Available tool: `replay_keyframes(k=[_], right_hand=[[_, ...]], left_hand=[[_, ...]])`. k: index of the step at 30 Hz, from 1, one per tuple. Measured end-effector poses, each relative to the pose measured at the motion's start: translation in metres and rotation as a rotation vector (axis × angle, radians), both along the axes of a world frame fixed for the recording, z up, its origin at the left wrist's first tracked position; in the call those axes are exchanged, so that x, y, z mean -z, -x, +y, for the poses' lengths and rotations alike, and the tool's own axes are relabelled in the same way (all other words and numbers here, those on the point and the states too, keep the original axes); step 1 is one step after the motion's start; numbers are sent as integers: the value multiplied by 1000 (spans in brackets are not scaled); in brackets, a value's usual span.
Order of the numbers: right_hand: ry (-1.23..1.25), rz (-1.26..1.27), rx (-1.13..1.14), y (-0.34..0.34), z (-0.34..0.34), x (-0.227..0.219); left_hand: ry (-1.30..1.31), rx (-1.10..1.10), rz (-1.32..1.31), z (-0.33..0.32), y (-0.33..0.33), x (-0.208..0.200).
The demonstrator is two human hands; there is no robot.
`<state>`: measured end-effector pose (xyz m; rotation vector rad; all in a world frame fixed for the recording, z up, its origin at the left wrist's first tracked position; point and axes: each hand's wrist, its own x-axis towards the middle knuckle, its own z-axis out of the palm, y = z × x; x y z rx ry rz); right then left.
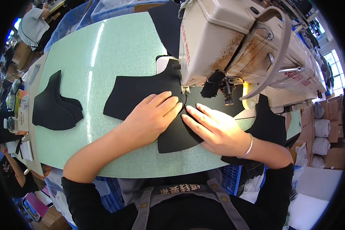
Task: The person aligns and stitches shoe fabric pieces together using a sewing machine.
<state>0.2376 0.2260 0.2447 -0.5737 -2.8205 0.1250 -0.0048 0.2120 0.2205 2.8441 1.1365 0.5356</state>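
Black fabric pieces (138, 90) lie under the presser foot (185, 89) of a cream sewing machine (214, 34) with brown rust stains. A seam line runs from the foot toward me between the pieces. My left hand (155, 112) rests on the fabric left of this line, fingers extended and pressed down, its thumb hidden. Right of it, my right hand (216, 128) lies flat with fingers apart, fingertips at the seam. A bracelet circles that wrist. The near fabric flap (176, 140) spreads over the green tabletop (115, 157) below both hands.
Stacked curved black pieces (55, 105) lie on the left of the table. More black pieces (270, 122) drape at the right edge, and one (166, 28) lies behind. Blue bins (71, 30) stand beyond. Other people (32, 25) sit at left; cardboard boxes (335, 151) stand at right.
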Motion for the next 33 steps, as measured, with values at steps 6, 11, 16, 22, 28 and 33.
replay_keyframes(k=[6,11,16,22,28,33], right_hand=[[326,-20,-40,-22,31,-22],[695,7,-86,-32,49,-20],[307,-88,-88,-22,30,-16],[-52,10,66,-8,5,6],[-18,7,-30,-23,28,4],[-130,-38,-107,-32,31,2]], left_hand=[[119,81,-49,11,8,-6],[338,107,-99,20,21,-10],[658,188,-294,36,37,-6],[305,50,-86,7,8,-14],[465,86,-172,17,21,-10],[704,83,-496,33,35,0]])
